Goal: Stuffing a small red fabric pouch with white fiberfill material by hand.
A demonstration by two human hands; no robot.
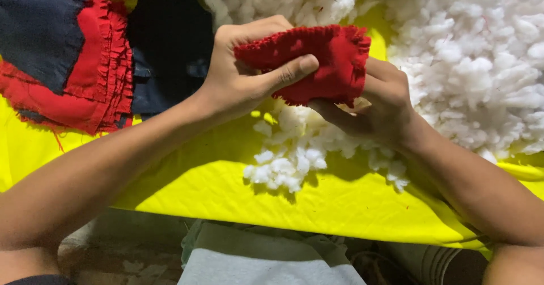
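A big yellow cloth (pixel 317 200) lies under a huge white fluff heap (pixel 470 64). Red and dark fabric scraps (pixel 73 52) sit at the left. The left hand (pixel 243 75) and right hand (pixel 379 103) both pinch a small red pouch (pixel 326 58), held up near the fluff. It looks like stuffing time. The cloth's near edge has open room.

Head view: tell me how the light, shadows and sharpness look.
Head view: bright, hard light from above; the yellow cloth is vividly lit. The white stuffing is near blown out, its detail soft. Dark shadows fall under the left hand, right hand and red fabric piece. The floor below is dim and slightly blurred.
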